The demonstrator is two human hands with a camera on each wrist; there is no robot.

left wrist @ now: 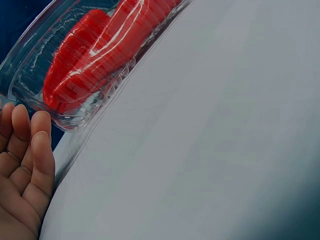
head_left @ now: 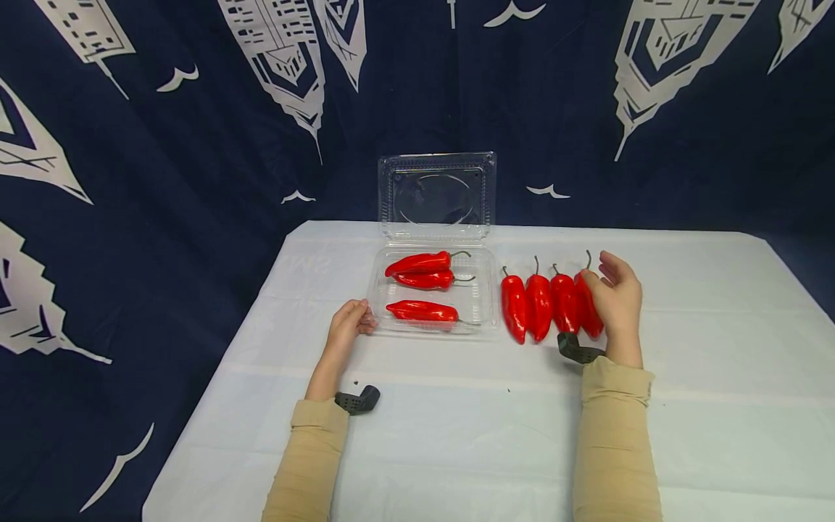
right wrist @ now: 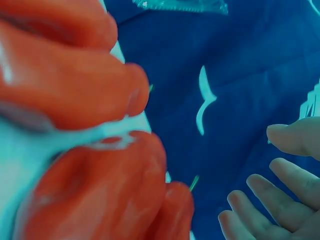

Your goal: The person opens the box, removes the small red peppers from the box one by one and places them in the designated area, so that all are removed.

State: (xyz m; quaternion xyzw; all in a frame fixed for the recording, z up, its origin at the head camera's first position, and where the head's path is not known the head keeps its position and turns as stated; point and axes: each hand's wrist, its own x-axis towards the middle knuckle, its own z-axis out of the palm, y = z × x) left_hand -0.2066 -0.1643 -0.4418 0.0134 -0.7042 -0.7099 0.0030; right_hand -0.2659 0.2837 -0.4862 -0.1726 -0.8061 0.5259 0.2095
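A clear plastic clamshell box (head_left: 488, 290) lies with its lid (head_left: 437, 196) raised at the back. Three red peppers (head_left: 420, 310) are in its base, two close together at the rear and one nearer the front. My left hand (head_left: 346, 326) is at the box's front left corner, its fingertips (left wrist: 41, 120) at the rim; the wrist view does not settle whether they touch. Right of the box stands a row of several red peppers (head_left: 538, 308), stems pointing away. Beside the rightmost pepper (head_left: 589, 308) is my right hand (head_left: 618, 293), fingers extended and apart, thumb over it, gripping nothing.
A white-covered table (head_left: 470, 449) bears everything. Behind it hangs a dark blue cloth (head_left: 404, 101) with pale building and bird prints. Black wrist cameras (head_left: 359, 400) are on both arms, the right one close to the peppers' lower ends.
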